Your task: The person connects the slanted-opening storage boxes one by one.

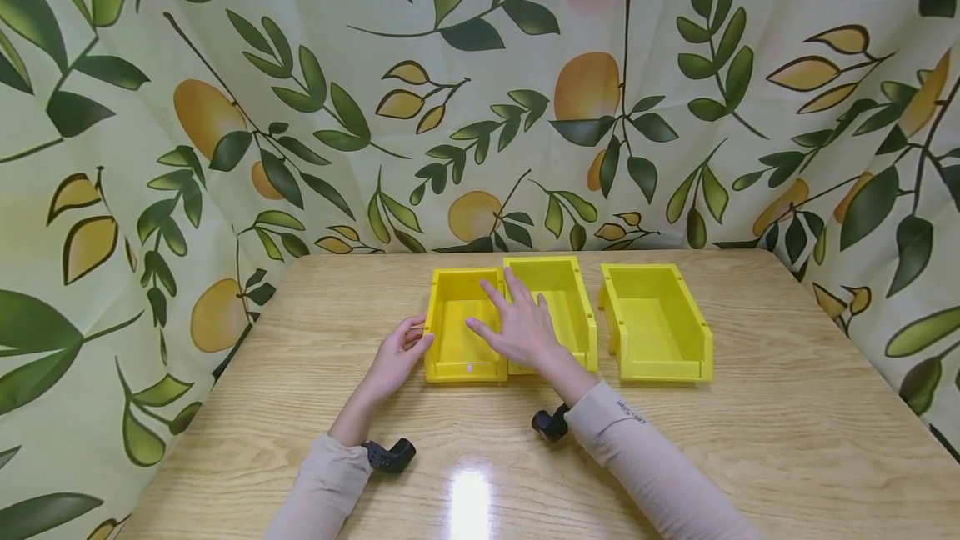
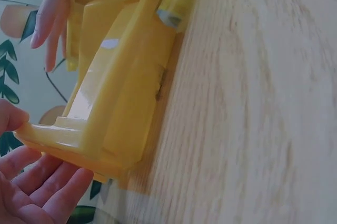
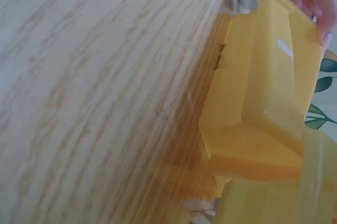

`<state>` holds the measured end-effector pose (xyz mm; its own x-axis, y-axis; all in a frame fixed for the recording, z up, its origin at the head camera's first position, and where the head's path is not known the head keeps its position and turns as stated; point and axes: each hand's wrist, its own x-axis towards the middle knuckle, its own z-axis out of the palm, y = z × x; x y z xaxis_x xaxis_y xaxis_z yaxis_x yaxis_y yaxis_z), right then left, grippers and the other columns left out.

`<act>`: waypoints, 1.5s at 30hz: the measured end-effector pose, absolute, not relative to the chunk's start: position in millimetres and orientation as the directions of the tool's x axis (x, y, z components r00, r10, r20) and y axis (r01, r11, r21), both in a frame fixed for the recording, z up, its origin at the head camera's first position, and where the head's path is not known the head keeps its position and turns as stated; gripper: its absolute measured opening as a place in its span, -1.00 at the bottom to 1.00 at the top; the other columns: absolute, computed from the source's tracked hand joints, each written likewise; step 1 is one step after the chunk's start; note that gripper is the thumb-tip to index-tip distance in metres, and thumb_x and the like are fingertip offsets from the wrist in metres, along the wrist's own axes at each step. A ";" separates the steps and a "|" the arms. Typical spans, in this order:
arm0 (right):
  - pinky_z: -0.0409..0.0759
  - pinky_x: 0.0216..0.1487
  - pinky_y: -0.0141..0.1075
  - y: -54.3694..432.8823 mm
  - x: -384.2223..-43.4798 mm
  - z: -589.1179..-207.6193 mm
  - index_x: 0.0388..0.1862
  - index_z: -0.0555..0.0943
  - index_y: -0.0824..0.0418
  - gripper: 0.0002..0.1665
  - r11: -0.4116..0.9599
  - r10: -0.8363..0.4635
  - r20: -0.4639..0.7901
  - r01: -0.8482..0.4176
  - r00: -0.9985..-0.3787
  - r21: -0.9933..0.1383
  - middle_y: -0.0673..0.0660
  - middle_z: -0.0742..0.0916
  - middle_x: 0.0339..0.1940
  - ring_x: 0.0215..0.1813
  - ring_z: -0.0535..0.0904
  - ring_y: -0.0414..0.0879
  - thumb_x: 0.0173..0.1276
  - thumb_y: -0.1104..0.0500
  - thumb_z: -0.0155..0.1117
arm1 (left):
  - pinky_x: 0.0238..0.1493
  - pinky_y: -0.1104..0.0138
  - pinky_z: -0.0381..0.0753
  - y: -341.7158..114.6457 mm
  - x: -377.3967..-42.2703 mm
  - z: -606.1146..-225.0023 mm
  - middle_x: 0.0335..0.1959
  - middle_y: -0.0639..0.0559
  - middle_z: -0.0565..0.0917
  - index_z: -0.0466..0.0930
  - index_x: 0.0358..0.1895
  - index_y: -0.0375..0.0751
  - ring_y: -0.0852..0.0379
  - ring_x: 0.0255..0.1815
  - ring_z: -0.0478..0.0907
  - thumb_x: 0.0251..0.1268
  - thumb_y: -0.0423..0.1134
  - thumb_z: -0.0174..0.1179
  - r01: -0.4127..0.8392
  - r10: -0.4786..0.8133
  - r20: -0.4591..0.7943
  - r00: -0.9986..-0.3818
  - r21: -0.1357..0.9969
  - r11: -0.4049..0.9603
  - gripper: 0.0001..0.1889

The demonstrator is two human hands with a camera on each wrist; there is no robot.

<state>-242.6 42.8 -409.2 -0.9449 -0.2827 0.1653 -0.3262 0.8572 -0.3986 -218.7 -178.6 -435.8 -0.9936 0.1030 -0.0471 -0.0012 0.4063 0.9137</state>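
Observation:
At the left wall of the leftmost yellow storage bin (image 1: 444, 371), my left hand (image 1: 397, 363) pinches the rim. In the left wrist view, its thumb lies on the rim and the fingers (image 2: 50, 187) curl against the outside of the wall. My right hand (image 1: 521, 330), with fingers spread, is over the border between that bin and the middle yellow bin (image 1: 572, 315), overlapping both in the head view. Nothing is in its grasp. The leftmost bin's inside shows no contents, and its front lip (image 3: 274, 71) carries a small white glare spot.
A third yellow bin (image 1: 656, 327) stands apart to the right, with a narrow gap beside the middle one. All rest on a wood-grain table (image 1: 787, 440). Behind and at both sides hangs a leaf-and-fruit patterned cloth (image 1: 315, 107). Dark wrist cameras (image 1: 392, 457) are worn on both wrists.

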 end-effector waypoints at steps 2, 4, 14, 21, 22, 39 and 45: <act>0.09 0.46 0.38 42.2 -242.4 -409.5 0.54 0.13 -0.12 -0.11 0.856 -0.283 0.166 -0.327 -0.944 -0.399 0.20 0.03 0.63 0.59 0.09 0.21 0.33 -0.43 -0.02 | 0.39 -0.01 0.43 -178.9 -218.4 -436.2 0.31 -0.31 0.48 0.24 0.41 -0.19 -0.17 0.34 0.45 0.49 -0.18 0.00 -0.005 0.101 -0.050 -0.994 0.914 0.406 -0.50; 0.08 0.47 0.37 41.6 -242.1 -409.5 0.55 0.10 -0.09 -0.09 0.858 -0.284 0.167 -0.328 -0.944 -0.396 0.20 0.03 0.63 0.60 0.08 0.20 0.33 -0.43 -0.03 | 0.40 -0.01 0.42 -178.9 -217.4 -436.0 0.32 -0.30 0.47 0.24 0.42 -0.19 -0.16 0.36 0.44 0.49 -0.16 0.00 -0.015 0.095 -0.058 -0.994 0.913 0.408 -0.50; 0.05 0.50 0.34 41.2 -241.0 -409.8 0.57 0.04 0.03 -0.01 0.869 -0.265 0.174 -0.313 -0.948 -0.383 0.19 0.04 0.63 0.60 0.10 0.16 0.33 -0.43 -0.04 | 0.41 -0.02 0.40 -177.9 -217.3 -437.7 0.33 -0.31 0.46 0.24 0.41 -0.19 -0.16 0.36 0.43 0.48 -0.17 0.01 -0.012 0.085 -0.050 -0.995 0.915 0.404 -0.50; 0.05 0.51 0.33 41.1 -241.3 -411.0 0.58 0.00 0.12 0.05 0.873 -0.259 0.174 -0.307 -0.950 -0.379 0.17 0.04 0.63 0.61 0.08 0.13 0.32 -0.45 -0.04 | 0.39 -0.02 0.43 -176.5 -215.6 -438.6 0.29 -0.31 0.50 0.26 0.40 -0.19 -0.17 0.33 0.46 0.47 -0.20 0.03 0.006 0.074 -0.026 -0.997 0.917 0.400 -0.51; 0.05 0.51 0.33 41.2 -241.5 -411.3 0.58 0.00 0.12 0.06 0.873 -0.259 0.176 -0.308 -0.950 -0.378 0.17 0.04 0.63 0.61 0.08 0.13 0.32 -0.45 -0.04 | 0.39 -0.02 0.43 -176.3 -215.4 -438.7 0.28 -0.32 0.50 0.26 0.40 -0.20 -0.17 0.33 0.46 0.47 -0.21 0.03 0.010 0.075 -0.022 -0.997 0.918 0.396 -0.51; 0.02 0.52 0.32 41.2 -243.3 -413.9 0.58 -0.05 0.17 0.10 0.873 -0.258 0.173 -0.306 -0.950 -0.378 0.17 0.03 0.63 0.63 0.02 0.11 0.32 -0.46 -0.05 | 0.40 -0.02 0.42 -176.9 -216.7 -439.7 0.32 -0.31 0.47 0.25 0.42 -0.18 -0.16 0.34 0.44 0.46 -0.19 0.04 0.006 0.072 -0.025 -0.997 0.919 0.395 -0.49; 0.02 0.51 0.33 41.7 -243.0 -414.4 0.58 -0.03 0.15 0.08 0.873 -0.258 0.167 -0.304 -0.952 -0.382 0.17 0.03 0.63 0.63 0.02 0.12 0.32 -0.45 -0.05 | 0.40 -0.02 0.41 -177.4 -218.5 -440.3 0.35 -0.28 0.45 0.26 0.41 -0.17 -0.15 0.36 0.43 0.47 -0.18 0.03 0.003 0.079 -0.032 -0.996 0.915 0.403 -0.50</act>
<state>-243.0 41.7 -414.4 -0.9516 -0.2582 0.1666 -0.3037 0.8727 -0.3824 -218.5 -177.4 -440.3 -0.9963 0.0793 -0.0319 0.0028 0.4031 0.9151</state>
